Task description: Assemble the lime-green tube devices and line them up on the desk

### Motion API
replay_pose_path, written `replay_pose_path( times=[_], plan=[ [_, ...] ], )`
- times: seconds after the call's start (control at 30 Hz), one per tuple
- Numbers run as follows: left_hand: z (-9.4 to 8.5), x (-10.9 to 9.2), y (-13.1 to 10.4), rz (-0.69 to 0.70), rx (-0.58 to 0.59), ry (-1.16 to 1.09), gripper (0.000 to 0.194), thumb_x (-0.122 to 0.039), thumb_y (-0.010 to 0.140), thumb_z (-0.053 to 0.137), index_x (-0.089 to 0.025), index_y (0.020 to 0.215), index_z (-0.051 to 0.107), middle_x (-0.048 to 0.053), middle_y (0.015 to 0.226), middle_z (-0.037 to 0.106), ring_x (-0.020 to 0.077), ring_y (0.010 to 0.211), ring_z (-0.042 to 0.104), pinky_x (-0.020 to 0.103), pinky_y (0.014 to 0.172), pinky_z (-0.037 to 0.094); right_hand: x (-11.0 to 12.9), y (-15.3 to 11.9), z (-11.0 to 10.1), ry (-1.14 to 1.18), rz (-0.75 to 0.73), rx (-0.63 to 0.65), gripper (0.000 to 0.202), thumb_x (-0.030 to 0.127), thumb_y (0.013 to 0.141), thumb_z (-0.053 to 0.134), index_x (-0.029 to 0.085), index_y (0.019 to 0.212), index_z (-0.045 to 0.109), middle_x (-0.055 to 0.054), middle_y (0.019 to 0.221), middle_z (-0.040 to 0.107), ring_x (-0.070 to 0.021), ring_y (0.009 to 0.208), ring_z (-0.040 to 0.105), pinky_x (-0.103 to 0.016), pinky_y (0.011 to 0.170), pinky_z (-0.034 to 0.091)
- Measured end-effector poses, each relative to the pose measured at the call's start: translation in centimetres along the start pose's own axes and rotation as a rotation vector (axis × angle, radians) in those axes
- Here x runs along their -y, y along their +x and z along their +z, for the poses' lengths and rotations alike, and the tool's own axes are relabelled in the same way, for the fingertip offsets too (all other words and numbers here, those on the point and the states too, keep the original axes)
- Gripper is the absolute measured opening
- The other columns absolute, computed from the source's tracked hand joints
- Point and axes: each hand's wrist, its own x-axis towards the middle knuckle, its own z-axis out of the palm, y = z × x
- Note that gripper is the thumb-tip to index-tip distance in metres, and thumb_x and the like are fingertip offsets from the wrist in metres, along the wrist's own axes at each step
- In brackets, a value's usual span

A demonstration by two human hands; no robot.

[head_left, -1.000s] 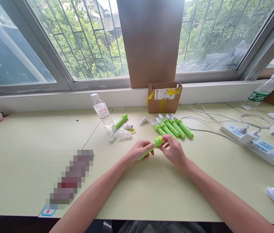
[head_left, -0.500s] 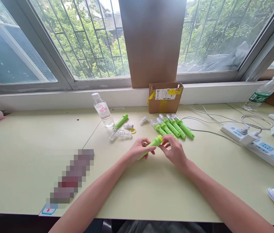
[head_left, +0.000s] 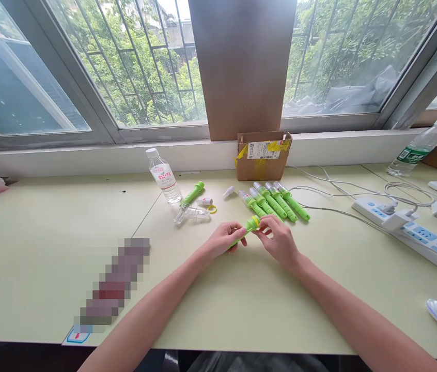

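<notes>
My left hand (head_left: 227, 238) is closed around the body of a light-green plastic tube (head_left: 251, 224), which tilts up to the right. Its wider end carries a yellow ring (head_left: 256, 220). Fingers of my right hand (head_left: 279, 239) pinch at that ring, and the fingertips partly hide it. Just beyond, several assembled green tubes (head_left: 276, 202) with clear caps lie side by side. To the left are another green tube (head_left: 192, 195), clear plastic caps (head_left: 198, 215), a loose yellow ring (head_left: 212, 209) and a small whitish cylinder (head_left: 204, 201). A small translucent piece (head_left: 228, 192) lies between the two groups.
An open cardboard box (head_left: 262, 163) stands by the window sill, with a water bottle (head_left: 164, 176) to its left. On the right, a power strip (head_left: 412, 235) with plugs and cables stretches over the table (head_left: 218, 310). A second bottle (head_left: 420, 149) stands behind it.
The green tube has turned slightly in my left hand, and less of its lower end shows below the fingers. My right hand stays at the yellow ring.
</notes>
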Motion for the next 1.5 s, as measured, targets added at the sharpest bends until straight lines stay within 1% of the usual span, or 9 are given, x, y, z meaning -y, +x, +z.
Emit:
replay_pose_path(
  times=[0.13,0.23,0.37,0.47,0.7,1.03,1.2,1.33,1.5],
  plan=[
    [0.2,-0.4,-0.2,-0.041,0.012,-0.035,0.039,-0.057,0.081,0.052,-0.018,0.083,0.051,0.000,0.069,0.065,0.0029,0.034,0.038,0.018,0.035,0.025,0.2,0.1,0.0,0.017,-0.002,0.007,0.011,0.028,0.088,0.058,0.022,0.086,0.048,-0.005,0.094,0.059,-0.0124,0.064,0.062,-0.026,0.050,0.055],
    [0.5,-0.4,-0.3,-0.072,0.007,-0.046,0.038,-0.051,0.074,0.064,-0.020,0.088,0.047,-0.003,0.063,0.062,0.0037,0.034,0.036,0.018,0.034,0.024,0.3,0.1,0.1,0.027,-0.017,-0.002,0.010,0.026,0.088,0.057,0.022,0.091,0.047,-0.005,0.097,0.058,-0.0121,0.065,0.062,-0.026,0.049,0.055],
    [0.8,0.0,-0.2,-0.060,-0.006,-0.097,0.039,-0.041,0.070,0.070,-0.022,0.087,0.041,-0.003,0.064,0.065,0.0041,0.033,0.037,0.017,0.034,0.026,0.5,0.2,0.0,0.032,-0.045,-0.041,0.008,0.023,0.088,0.056,0.022,0.090,0.048,-0.005,0.096,0.058,-0.0118,0.065,0.062,-0.026,0.051,0.057],
    [1.0,0.2,-0.1,-0.037,-0.033,-0.136,0.036,-0.040,0.071,0.069,-0.021,0.081,0.040,0.001,0.068,0.068,0.0063,0.037,0.047,0.018,0.035,0.031,0.6,0.2,-0.2,0.029,-0.068,-0.068,0.007,0.021,0.088,0.057,0.022,0.086,0.050,-0.005,0.095,0.059,-0.0119,0.064,0.062,-0.027,0.052,0.058],
    [1.0,0.0,0.0,-0.023,-0.070,-0.170,0.037,-0.046,0.069,0.070,-0.016,0.074,0.049,0.007,0.075,0.070,0.0103,0.047,0.058,0.019,0.039,0.038,0.4,0.1,-0.1,0.033,-0.037,-0.037,0.007,0.023,0.088,0.056,0.023,0.090,0.050,-0.006,0.097,0.057,-0.0134,0.067,0.062,-0.028,0.052,0.058],
    [0.7,-0.1,-0.1,-0.022,-0.001,-0.126,0.045,-0.055,0.078,0.058,-0.012,0.090,0.062,0.010,0.084,0.069,0.0106,0.052,0.059,0.020,0.043,0.042,0.1,0.3,-0.4,0.054,0.000,-0.015,0.005,0.026,0.089,0.056,0.022,0.089,0.053,-0.006,0.102,0.057,-0.0135,0.068,0.063,-0.029,0.053,0.058],
    [0.8,-0.1,-0.1,-0.041,0.011,-0.088,0.047,-0.059,0.081,0.051,-0.013,0.090,0.060,0.003,0.073,0.062,0.0064,0.045,0.049,0.018,0.039,0.036,0.0,0.4,-0.6,0.072,0.031,0.029,0.008,0.029,0.089,0.056,0.022,0.085,0.054,-0.007,0.102,0.057,-0.0138,0.068,0.063,-0.030,0.053,0.058],
    [0.7,-0.5,-0.2,-0.036,0.013,-0.077,0.046,-0.059,0.083,0.047,-0.015,0.089,0.058,-0.004,0.057,0.049,0.0039,0.038,0.035,0.018,0.035,0.027,-0.1,0.4,-0.3,0.074,0.059,0.064,0.015,0.030,0.085,0.060,0.022,0.094,0.050,-0.007,0.106,0.055,-0.0141,0.069,0.064,-0.028,0.049,0.057],
    [0.6,-0.7,-0.4,-0.047,0.039,-0.046,0.032,-0.048,0.077,0.061,-0.016,0.080,0.055,-0.006,0.055,0.045,0.0038,0.039,0.035,0.018,0.036,0.026,0.0,0.2,0.0,0.035,-0.001,0.043,0.010,0.025,0.088,0.055,0.023,0.095,0.048,-0.007,0.107,0.055,-0.0130,0.068,0.064,-0.028,0.050,0.057]
  ],
)
